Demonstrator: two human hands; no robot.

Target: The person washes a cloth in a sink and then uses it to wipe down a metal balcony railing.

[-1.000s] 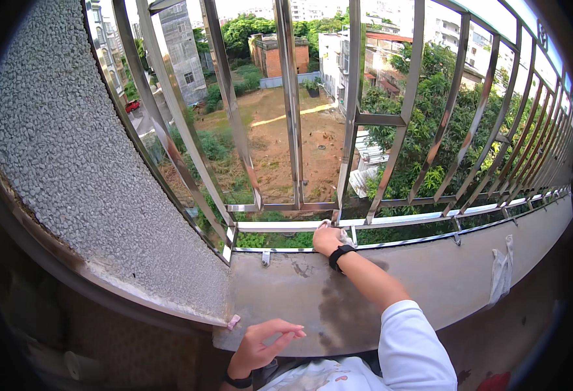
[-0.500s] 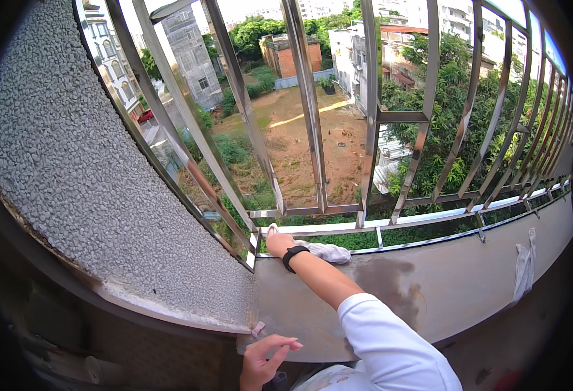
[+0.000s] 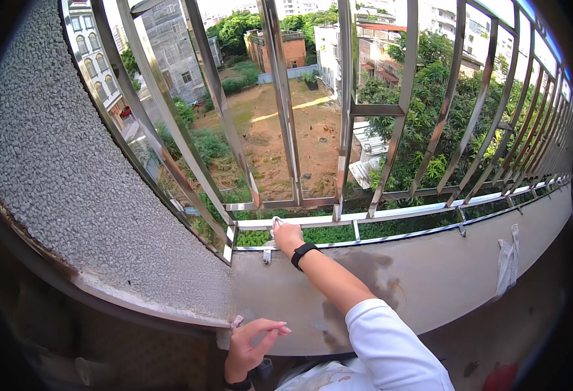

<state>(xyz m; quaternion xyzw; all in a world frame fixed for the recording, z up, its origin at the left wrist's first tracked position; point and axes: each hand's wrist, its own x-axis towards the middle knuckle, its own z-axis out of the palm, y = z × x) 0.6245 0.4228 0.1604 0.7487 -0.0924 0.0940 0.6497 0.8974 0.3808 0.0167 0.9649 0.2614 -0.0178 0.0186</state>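
Note:
My right hand (image 3: 288, 237), with a dark band on its wrist, is closed on a pale cloth (image 3: 276, 222) at the lower metal rail (image 3: 325, 220) of the window guard. Only a little of the cloth shows past the fingers; the hand hides the rest. Nearer to me, my left hand (image 3: 252, 347) hovers by the front edge of the concrete ledge (image 3: 293, 280). Its fingers are stretched and slightly bent, the thumb lies a little apart, and nothing is in it.
Upright metal bars (image 3: 280, 104) stand beyond the ledge. A pebbled wall (image 3: 104, 195) closes off the left side. A small pinkish scrap (image 3: 236, 321) lies at the ledge's corner, and a whitish cloth (image 3: 508, 260) hangs over the ledge on the right. A damp patch (image 3: 365, 267) darkens the concrete.
My right hand has slid rightward along the rail from near the corner post, and the cloth that trailed beside the wrist is now mostly hidden. The view has shifted slightly; my left hand stays empty.

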